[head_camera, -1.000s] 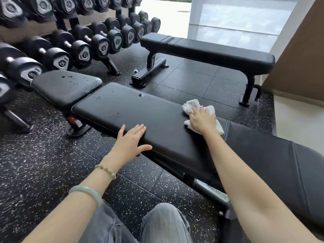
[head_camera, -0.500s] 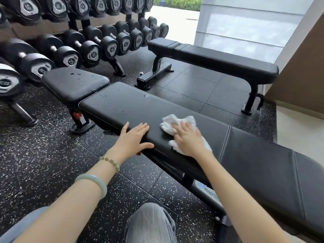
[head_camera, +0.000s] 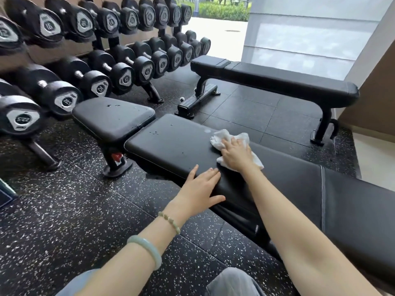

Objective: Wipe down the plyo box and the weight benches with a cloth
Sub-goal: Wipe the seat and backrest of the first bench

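- The back pad (head_camera: 175, 150) of the adjustable weight bench is judged to be under wiping: the white cloth (head_camera: 242, 136) is pressed near its far edge by the right hand (head_camera: 235, 155), fingers nearly flat.
- The left hand (head_camera: 201, 193) is laid open on the near edge.
- Droplets (head_camera: 156, 132) are seen toward the seat pad (head_camera: 113, 116); a leftward stroke is probably needed.
- Open floor is left before the flat bench (head_camera: 277, 80).
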